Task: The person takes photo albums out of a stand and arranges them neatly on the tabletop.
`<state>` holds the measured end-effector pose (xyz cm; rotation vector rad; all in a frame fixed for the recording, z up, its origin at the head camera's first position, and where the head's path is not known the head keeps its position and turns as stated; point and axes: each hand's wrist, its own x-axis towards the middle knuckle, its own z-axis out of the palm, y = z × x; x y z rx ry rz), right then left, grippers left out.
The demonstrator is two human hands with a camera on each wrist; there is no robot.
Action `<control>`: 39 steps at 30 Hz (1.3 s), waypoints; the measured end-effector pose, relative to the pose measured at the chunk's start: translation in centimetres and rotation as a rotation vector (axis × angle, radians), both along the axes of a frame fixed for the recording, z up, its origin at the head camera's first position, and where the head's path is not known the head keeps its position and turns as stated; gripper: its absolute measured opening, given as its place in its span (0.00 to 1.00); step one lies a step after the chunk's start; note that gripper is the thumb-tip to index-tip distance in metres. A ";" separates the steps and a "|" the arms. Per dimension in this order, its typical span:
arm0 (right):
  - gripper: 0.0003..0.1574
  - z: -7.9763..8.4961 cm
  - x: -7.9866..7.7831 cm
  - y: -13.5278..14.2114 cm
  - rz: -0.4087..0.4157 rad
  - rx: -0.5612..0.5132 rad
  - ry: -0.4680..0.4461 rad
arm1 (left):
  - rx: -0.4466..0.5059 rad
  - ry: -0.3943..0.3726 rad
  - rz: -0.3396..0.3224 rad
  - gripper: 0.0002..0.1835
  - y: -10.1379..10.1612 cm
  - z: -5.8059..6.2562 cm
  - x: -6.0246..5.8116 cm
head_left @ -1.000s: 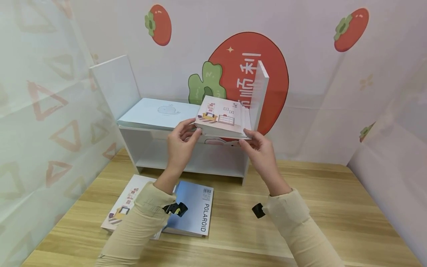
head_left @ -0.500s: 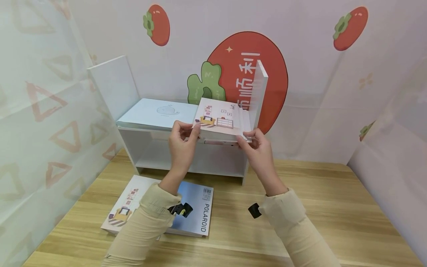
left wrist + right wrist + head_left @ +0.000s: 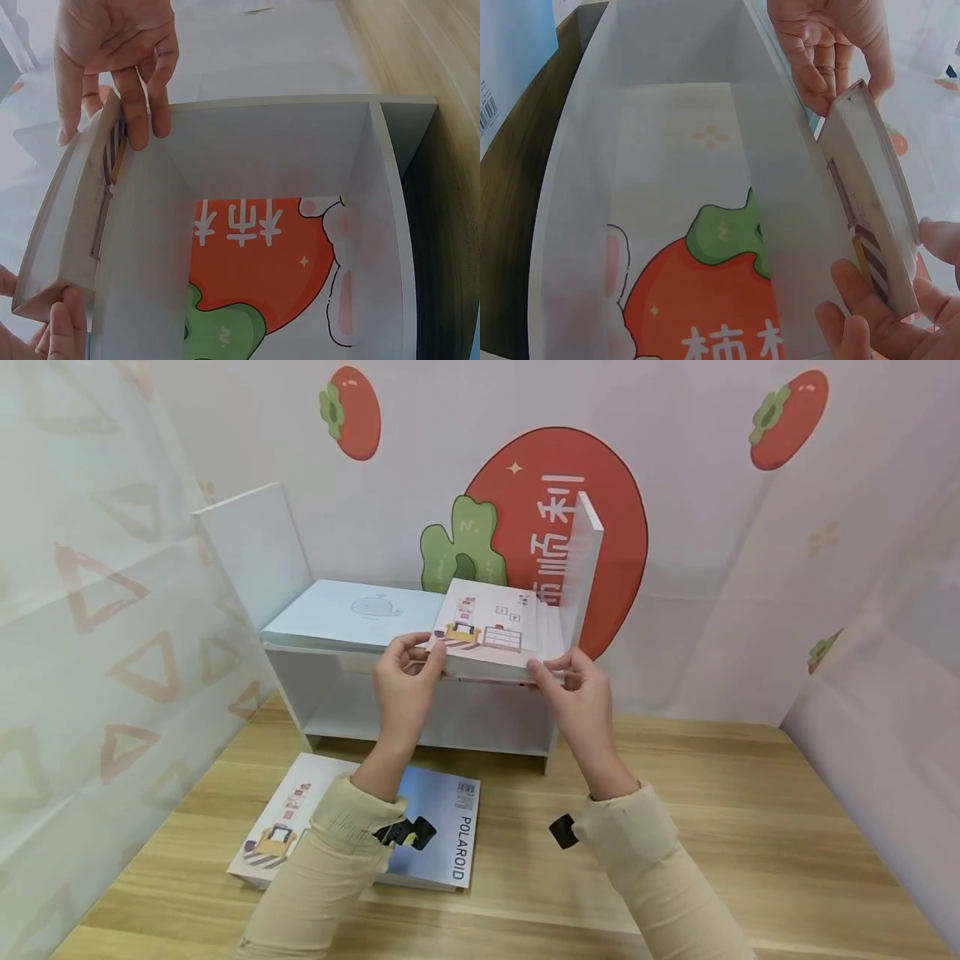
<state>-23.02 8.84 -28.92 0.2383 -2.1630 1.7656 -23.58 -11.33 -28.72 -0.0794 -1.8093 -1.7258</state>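
Observation:
Both hands hold a small thick book by its near corners, over the right part of the white shelf's top. Its pale cover shows a yellow armchair and a chest of drawers. My left hand pinches the near left corner, thumb on top; my right hand pinches near the right corner. From below, the left wrist view shows the book's underside beside the shelf board, and the right wrist view shows its striped end by my right fingers. White layered edges show to the book's right.
A light-blue whale book lies on the shelf's left part, between upright end panels. On the wooden table, a second armchair-print book and a blue POLAROID book lie in front, partly behind my left sleeve.
The book in both hands has shifted slightly left and towards me, and its cover now faces up more. My right thumb has slid left along its near edge.

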 end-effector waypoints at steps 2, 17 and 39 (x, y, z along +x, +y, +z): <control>0.17 -0.1 0.1 0.0 -0.008 -0.006 -0.005 | -0.007 -0.013 -0.023 0.16 0.0 -0.1 0.3; 0.16 -1.1 0.4 -0.5 0.002 -0.175 -0.037 | -0.007 -0.019 -0.153 0.18 -0.3 -1.2 1.1; 0.33 -1.9 1.0 -0.4 0.108 -0.396 -0.065 | -0.016 -0.171 -0.381 0.29 -2.0 -1.8 1.8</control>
